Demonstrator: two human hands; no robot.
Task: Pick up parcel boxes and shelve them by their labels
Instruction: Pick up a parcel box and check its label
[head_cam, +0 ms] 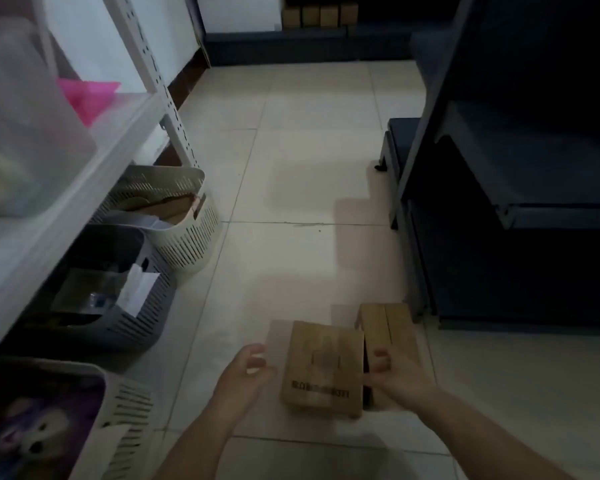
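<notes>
Two brown cardboard parcel boxes stand on the tiled floor in front of me. The nearer box [323,367] has dark printed text along its near edge. The second box [387,327] stands right behind it, to its right. My left hand [248,372] hovers just left of the nearer box with fingers apart and curled, apart from the cardboard. My right hand [394,374] reaches in between the two boxes, fingers curled at the nearer box's right side; whether it grips is unclear.
A white rack [160,95] runs along the left, with a cream basket [187,233], a grey basket [129,323] and a white basket [125,410] on the floor beneath. A dark shelving unit [499,202] stands at right. Several small boxes [319,15] line a far shelf.
</notes>
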